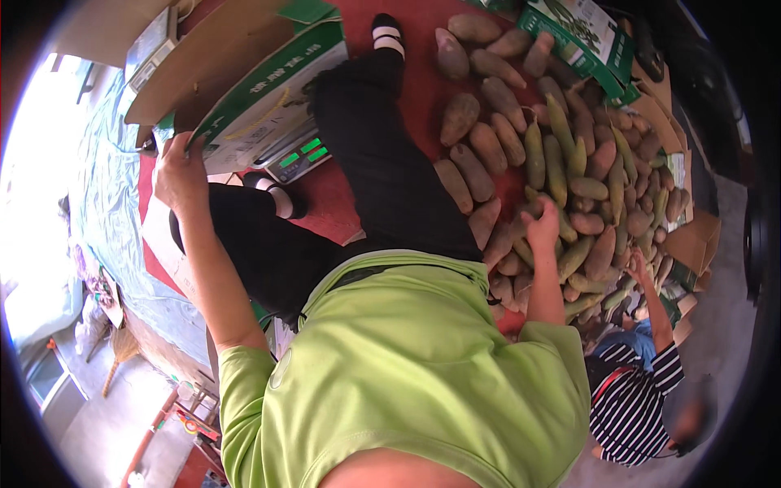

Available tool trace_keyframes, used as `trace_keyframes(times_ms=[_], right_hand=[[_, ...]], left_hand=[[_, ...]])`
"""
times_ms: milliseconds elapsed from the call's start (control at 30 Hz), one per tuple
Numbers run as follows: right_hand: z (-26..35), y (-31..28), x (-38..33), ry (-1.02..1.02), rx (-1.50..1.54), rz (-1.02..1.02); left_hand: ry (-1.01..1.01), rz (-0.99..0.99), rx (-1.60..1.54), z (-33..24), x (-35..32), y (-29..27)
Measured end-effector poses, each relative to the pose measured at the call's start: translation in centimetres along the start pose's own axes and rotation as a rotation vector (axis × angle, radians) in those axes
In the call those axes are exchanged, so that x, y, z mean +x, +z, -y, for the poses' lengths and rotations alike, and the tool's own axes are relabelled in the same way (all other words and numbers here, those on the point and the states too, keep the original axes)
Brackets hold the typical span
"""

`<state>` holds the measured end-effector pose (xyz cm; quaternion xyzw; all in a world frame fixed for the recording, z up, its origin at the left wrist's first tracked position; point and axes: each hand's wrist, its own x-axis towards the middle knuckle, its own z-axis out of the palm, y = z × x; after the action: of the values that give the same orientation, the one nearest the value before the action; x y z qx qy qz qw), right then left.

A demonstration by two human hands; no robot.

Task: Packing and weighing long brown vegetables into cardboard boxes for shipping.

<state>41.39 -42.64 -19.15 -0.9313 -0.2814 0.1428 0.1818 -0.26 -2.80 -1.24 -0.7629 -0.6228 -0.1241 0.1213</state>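
My left hand [181,175] is closed on the top edge of a large cardboard box [268,106], green and white outside and bare brown inside. The box stands at or on a digital scale [299,160] with lit green displays. My right hand [543,228] reaches over a wide pile of long vegetables. Its thumb is apart from its fingers, and nothing shows held between them. Thick brownish-red vegetables [488,148] and slimmer green ones [556,171] lie around it; I cannot make out their exact kind.
A co-worker in a striped shirt [630,407] reaches into the pile from the lower right with a hand [640,265]. Another green box [582,41] and open cartons [695,244] border the pile. Red covering [378,106] lies underfoot; a broom [124,346] stands at lower left.
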Motion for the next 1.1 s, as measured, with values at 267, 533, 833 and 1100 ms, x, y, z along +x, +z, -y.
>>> trace_keyframes(times_ms=[267,533,833,1100], right_hand=[[23.3,-9.6,8.8,-0.439,0.889,-0.239],[43.5,-10.1,6.6,-0.788,1.398,0.215],[46.6,2.2,6.1,-1.056,0.73,-0.092],[34.4,1.5,11.6,-0.849,0.641,-0.255]], left_hand=[[0.006,-0.026,-0.038,-0.2,0.0,-0.4],[0.006,-0.023,-0.02,-0.6,0.0,-0.5],[0.029,-0.01,-0.048,0.3,-0.1,0.0],[0.008,0.041,0.009,0.3,0.3,0.1]])
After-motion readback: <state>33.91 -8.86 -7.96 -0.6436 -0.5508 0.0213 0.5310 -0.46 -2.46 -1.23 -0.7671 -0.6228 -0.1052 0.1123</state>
